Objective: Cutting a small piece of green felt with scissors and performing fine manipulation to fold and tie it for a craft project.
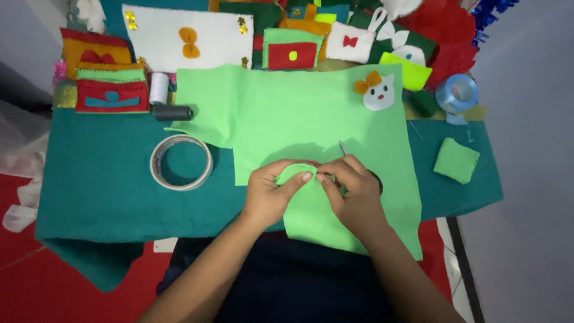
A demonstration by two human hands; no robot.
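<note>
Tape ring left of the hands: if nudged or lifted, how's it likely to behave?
The tape ring lies flat on the teal cloth, so a nudge would probably slide it, not roll it. Its hollow middle suggests it is light. Stood on edge it would likely roll. Neither the left hand nor the right hand touches it.

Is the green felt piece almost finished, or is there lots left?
Looks early. Already made: a cat face lies on the big green felt sheet. In hand: the left hand and right hand pinch a small green felt piece; scissors peek out. That piece looks plain, so probably plenty left.
</note>
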